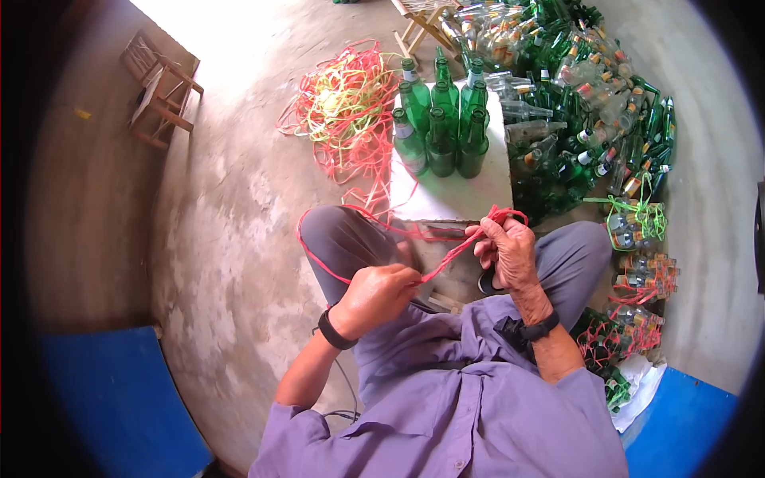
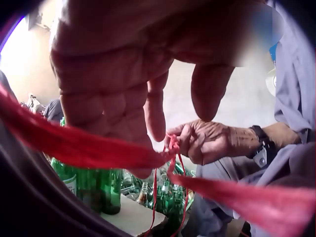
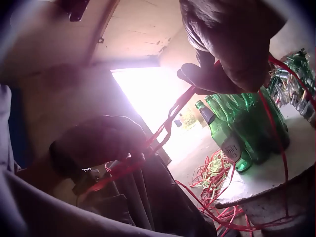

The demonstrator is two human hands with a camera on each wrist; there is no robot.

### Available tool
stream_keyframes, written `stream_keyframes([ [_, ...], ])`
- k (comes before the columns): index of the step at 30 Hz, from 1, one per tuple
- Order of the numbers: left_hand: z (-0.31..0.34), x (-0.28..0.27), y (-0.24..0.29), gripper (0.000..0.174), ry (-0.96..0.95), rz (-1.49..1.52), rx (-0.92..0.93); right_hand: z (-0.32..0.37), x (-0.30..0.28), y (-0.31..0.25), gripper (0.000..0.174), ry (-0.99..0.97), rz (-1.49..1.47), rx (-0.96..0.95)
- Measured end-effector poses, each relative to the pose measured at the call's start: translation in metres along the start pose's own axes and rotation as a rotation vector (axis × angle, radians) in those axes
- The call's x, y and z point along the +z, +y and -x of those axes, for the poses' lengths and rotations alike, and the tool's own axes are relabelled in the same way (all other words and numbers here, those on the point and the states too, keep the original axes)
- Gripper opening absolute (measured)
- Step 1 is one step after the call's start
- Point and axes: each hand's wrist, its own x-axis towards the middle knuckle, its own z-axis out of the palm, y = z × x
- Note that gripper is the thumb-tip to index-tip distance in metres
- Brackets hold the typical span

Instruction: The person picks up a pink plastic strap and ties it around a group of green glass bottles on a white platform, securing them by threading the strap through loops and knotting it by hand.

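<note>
Red plastic strips (image 1: 454, 253) run between the two hands over the lap. The right hand (image 1: 512, 251) pinches them where they loop and bunch, near the front edge of a white board (image 1: 450, 201). Lower and to the left, the left hand (image 1: 378, 296) has its fingers curled round the other end. In the left wrist view a knotted bunch of red strip (image 2: 173, 145) shows at the right hand's fingertips. Several green bottles (image 1: 441, 131) stand upright in a close group on the board, beyond both hands.
A tangled heap of red and yellow-green strips (image 1: 343, 107) lies on the floor left of the board. Many loose bottles (image 1: 586, 95) are piled to the right, with strip-bound bundles (image 1: 637, 275) below them. A wooden chair (image 1: 163, 99) stands at upper left.
</note>
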Motion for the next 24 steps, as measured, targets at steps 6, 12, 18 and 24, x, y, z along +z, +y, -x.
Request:
stream_keyframes([
  [6, 0.005, -0.012, 0.006, 0.010, 0.100, 0.090, 0.071, -0.008, -0.009, 0.013, 0.024, -0.006, -0.042, 0.027],
  [12, 0.012, -0.022, -0.001, 0.006, 0.061, 0.063, 0.062, -0.009, -0.016, 0.013, 0.026, 0.009, -0.101, 0.083],
  [18, 0.015, -0.040, -0.003, 0.005, 0.080, 0.216, -0.013, -0.015, -0.032, 0.023, 0.021, 0.049, -0.360, 0.138],
  [24, 0.019, -0.054, -0.006, 0.005, 0.269, 0.356, -0.163, -0.016, -0.041, 0.022, 0.019, 0.082, -0.405, 0.145],
])
